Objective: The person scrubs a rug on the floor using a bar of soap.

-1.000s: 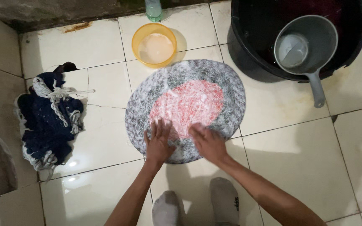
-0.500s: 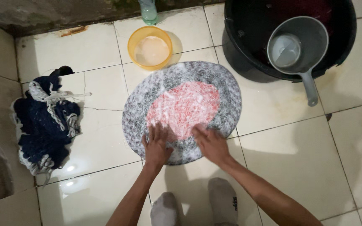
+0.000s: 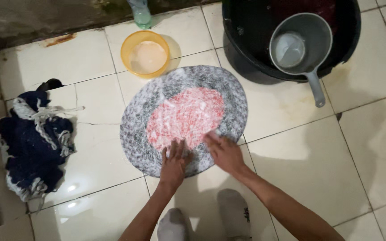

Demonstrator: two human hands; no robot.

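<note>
A round mat (image 3: 175, 87) lies flat on the tiled floor, grey at the rim, pink in the middle, covered in white suds. My left hand (image 3: 173, 164) presses flat on its near edge, fingers spread. My right hand (image 3: 224, 152) rests palm down just to the right, also on the near rim, fingers pointing up-left toward the pink centre. Neither hand holds anything.
A yellow bowl (image 3: 145, 53) of pale liquid stands behind the mat, a clear bottle (image 3: 140, 12) beyond it. A black tub (image 3: 246, 49) at the back right carries a grey dipper (image 3: 300, 44). A crumpled dark-blue cloth (image 3: 30, 143) lies at the left. My socked feet (image 3: 206, 218) stand at the bottom.
The view has drifted right, so everything sits further left in frame. My left hand slid right along the mat's near edge, closer to my right hand.
</note>
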